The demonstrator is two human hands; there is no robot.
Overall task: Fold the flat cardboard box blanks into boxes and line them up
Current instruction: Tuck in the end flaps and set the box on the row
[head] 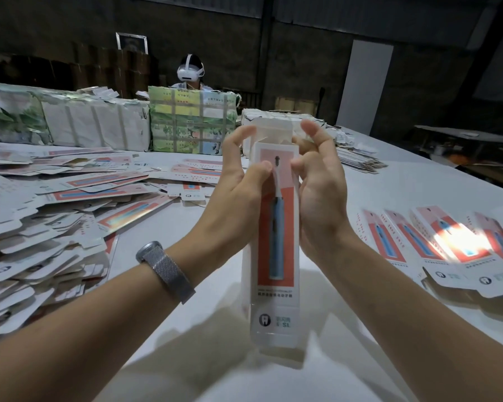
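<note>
Two hands hold one long box (277,227) up in the air, between them. The box is white and red, with a blue toothbrush drawn on its front. It stands almost straight up and down, with its top flaps (269,132) open above the fingers.

The left hand (241,175) grips the left side of the box. Its thumb presses on the front, near the top of the picture of the brush. A grey mesh watch band (167,271) sits on the left wrist.

The right hand (321,181) holds the right side of the box. Its fingers curl around the edge, and its thumb touches the front, close to the left thumb.

To the left of the left hand lies a big messy pile of flat box blanks (41,213) on the white table (404,184). To the right of the right hand, folded boxes (447,242) lie side by side in a row. A bright patch of light falls on some of them.

Far behind the hands stand wrapped bundles (190,123). Behind those sits a person wearing a white headset (190,71).
</note>
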